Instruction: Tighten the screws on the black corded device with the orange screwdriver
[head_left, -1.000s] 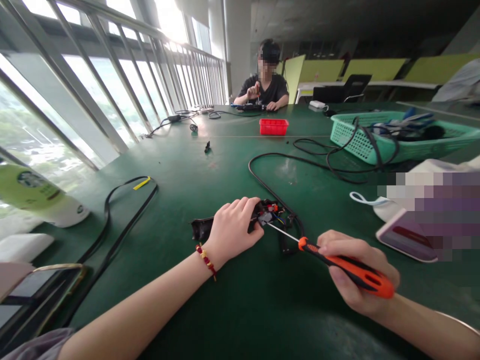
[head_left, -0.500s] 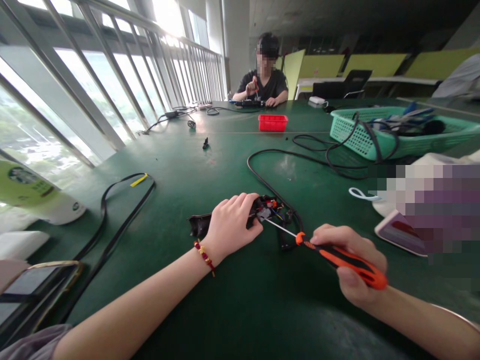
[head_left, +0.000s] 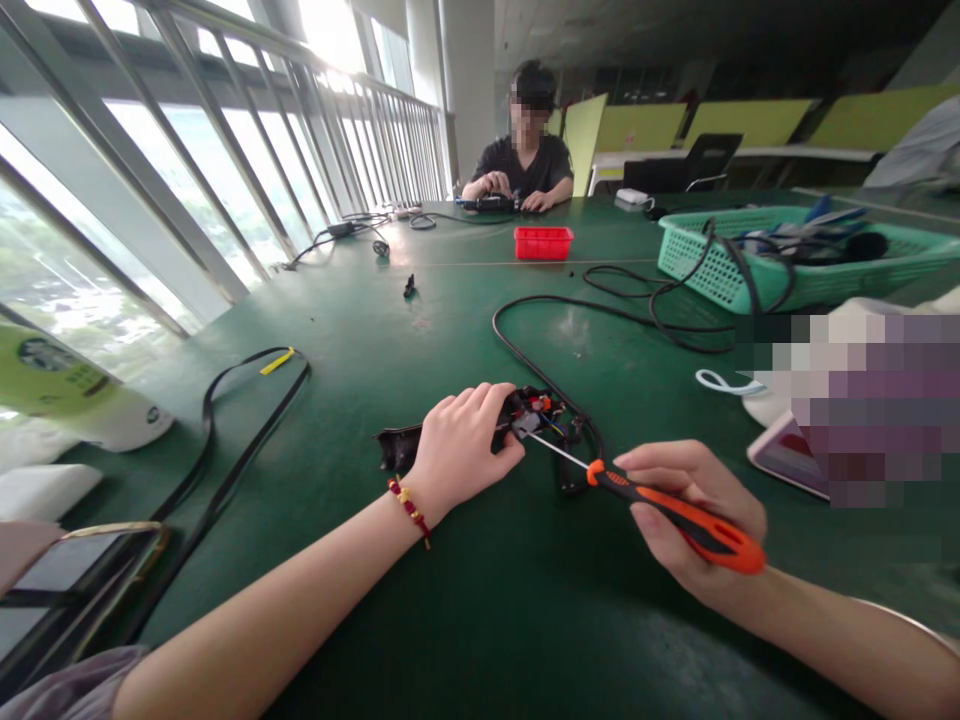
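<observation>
My left hand (head_left: 465, 435) is wrapped over a black device (head_left: 401, 446) lying on the green table (head_left: 450, 620). At its right end the housing is open, showing coloured wires and a grey part (head_left: 527, 424). My right hand (head_left: 697, 515) holds an orange and black screwdriver (head_left: 675, 512) by its handle. The screwdriver's shaft slants up to the left, with its tip at the grey part beside my left thumb. A black cable (head_left: 517, 346) runs from near the device's right end.
Across the table a person (head_left: 525, 165) handles a dark object. A red tray (head_left: 543, 243), a green basket (head_left: 810, 265) of cables and a small black piece (head_left: 409, 286) lie beyond my hands. At left are a black strap (head_left: 259, 440) and a phone (head_left: 75, 570).
My right hand's fingers have shifted around the screwdriver handle, the thumb now further forward. My left hand keeps its hold. The person opposite has lowered one hand.
</observation>
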